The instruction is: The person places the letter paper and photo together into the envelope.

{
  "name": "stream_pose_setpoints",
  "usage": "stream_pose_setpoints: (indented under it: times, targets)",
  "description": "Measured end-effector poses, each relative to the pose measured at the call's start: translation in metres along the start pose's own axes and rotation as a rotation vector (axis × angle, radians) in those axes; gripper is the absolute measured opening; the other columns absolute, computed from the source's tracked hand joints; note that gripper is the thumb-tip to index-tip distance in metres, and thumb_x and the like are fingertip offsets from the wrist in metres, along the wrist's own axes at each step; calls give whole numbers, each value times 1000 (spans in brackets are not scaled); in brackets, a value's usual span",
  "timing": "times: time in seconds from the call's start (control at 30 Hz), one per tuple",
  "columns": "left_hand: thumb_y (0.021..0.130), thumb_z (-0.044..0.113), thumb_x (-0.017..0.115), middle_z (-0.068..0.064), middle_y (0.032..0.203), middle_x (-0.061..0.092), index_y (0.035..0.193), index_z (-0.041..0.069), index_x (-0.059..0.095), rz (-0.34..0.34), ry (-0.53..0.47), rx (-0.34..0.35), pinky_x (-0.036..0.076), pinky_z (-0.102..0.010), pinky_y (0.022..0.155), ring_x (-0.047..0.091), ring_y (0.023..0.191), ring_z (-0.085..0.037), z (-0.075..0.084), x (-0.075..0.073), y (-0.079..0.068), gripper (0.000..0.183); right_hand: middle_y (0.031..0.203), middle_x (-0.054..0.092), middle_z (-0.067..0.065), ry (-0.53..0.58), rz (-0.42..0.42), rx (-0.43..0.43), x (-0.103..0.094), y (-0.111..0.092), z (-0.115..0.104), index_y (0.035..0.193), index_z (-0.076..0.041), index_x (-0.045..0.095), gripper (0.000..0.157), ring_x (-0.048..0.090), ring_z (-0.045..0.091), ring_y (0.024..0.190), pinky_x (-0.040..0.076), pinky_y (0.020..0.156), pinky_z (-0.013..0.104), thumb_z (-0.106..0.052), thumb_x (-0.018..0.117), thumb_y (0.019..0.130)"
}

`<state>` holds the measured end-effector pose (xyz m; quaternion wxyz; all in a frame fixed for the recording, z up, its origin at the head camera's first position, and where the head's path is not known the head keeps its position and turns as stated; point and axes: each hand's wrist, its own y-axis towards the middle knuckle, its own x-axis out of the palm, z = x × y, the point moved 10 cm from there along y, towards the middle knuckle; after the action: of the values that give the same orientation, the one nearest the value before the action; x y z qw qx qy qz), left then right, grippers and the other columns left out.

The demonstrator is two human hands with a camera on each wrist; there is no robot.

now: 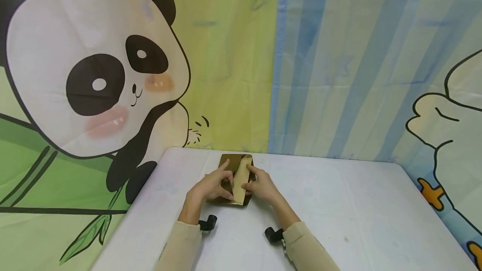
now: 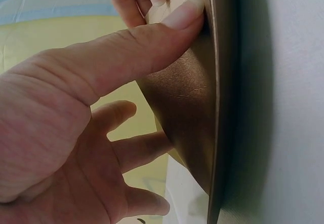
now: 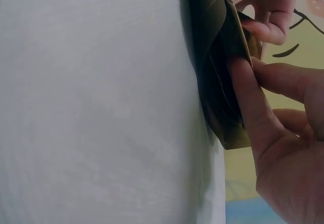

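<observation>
A brown leather-like folding case [image 1: 231,161] with a paler tan panel [image 1: 241,181] stands partly unfolded on the table. My left hand [image 1: 216,184] is at its left side; its thumb [image 2: 147,49] presses near the edge of a flap while other fingers spread apart, one reaching partly behind the flap. From the right, my right hand [image 1: 262,185] pinches the edge of the tan panel. In the right wrist view, one finger [image 3: 248,92] reaches into the dark fold [image 3: 223,77], with another finger on the panel's other face. Part of the interior is hidden by the panel.
The white table [image 1: 339,208] extends on both sides of the case. Behind its far edge hangs a printed cloth [image 1: 233,74] with a panda and blue stripes. A small black wrist camera [image 1: 208,223] is on the left wrist, another black camera [image 1: 273,234] on the right.
</observation>
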<state>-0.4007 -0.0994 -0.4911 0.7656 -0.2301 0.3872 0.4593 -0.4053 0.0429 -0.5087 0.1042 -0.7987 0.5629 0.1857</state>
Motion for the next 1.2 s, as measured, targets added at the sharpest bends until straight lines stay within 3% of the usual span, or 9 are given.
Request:
stream_pose_setpoints:
  times: [0.17,0.4,0.53,0.63,0.73,0.83,0.87,1.07,1.2]
  targets:
    - [62,34,89,-8,161,8,89,23,62,1,-5,5,38,-59,98,34,135,-37,0,0,-1,40,86,68,8,-31,-26,11,3,-1,0,151,-10,29,81,69,27,69,55,63,35,-14,74,84]
    - [62,33,90,-8,161,9,88,24,62,5,-6,11,38,-59,97,36,134,-38,0,0,-1,39,98,67,12,-59,-43,-10,7,-2,-1,151,-8,26,85,65,25,68,54,61,33,-11,75,82]
    - [62,33,90,-10,161,10,87,24,61,13,-7,21,37,-60,98,36,134,-38,1,-1,-1,39,84,67,10,-50,-58,-19,11,-1,-3,152,-8,23,87,64,23,63,54,59,32,-9,74,82]
    - [62,33,89,-11,161,10,87,23,61,16,-14,35,37,-60,98,34,135,-39,2,-2,-1,39,80,66,17,-26,-59,-30,12,-1,-4,153,-10,18,90,63,22,60,53,56,31,-7,74,82]
    - [62,33,89,-5,161,8,88,22,61,11,-24,26,36,-56,100,31,137,-37,1,-1,-1,40,125,56,27,33,-60,-55,14,-1,-6,154,-9,12,93,63,22,61,54,58,31,-1,71,83]
    - [62,34,89,-1,161,6,88,22,61,6,-26,17,36,-54,102,30,138,-36,0,0,-1,40,158,14,19,77,-70,-77,16,-1,-9,153,-4,12,91,65,21,67,56,64,30,4,69,82]
    - [62,34,89,0,161,6,88,22,61,6,-24,18,36,-54,102,30,138,-36,0,0,-1,39,161,2,15,83,-75,-80,17,-1,-10,152,-2,14,89,65,22,69,56,65,29,5,68,82]
    - [63,33,89,-1,161,7,87,24,61,12,-21,25,37,-55,100,31,137,-37,1,-1,-1,38,160,7,13,21,-80,-81,19,-1,-12,151,-2,22,84,63,22,66,54,60,28,6,67,81]
    - [63,31,89,-3,161,7,87,24,61,15,-27,28,36,-53,101,32,136,-36,2,-2,-1,38,160,9,15,26,-99,-99,22,-1,-12,151,-3,23,84,67,19,75,55,63,31,7,68,80]
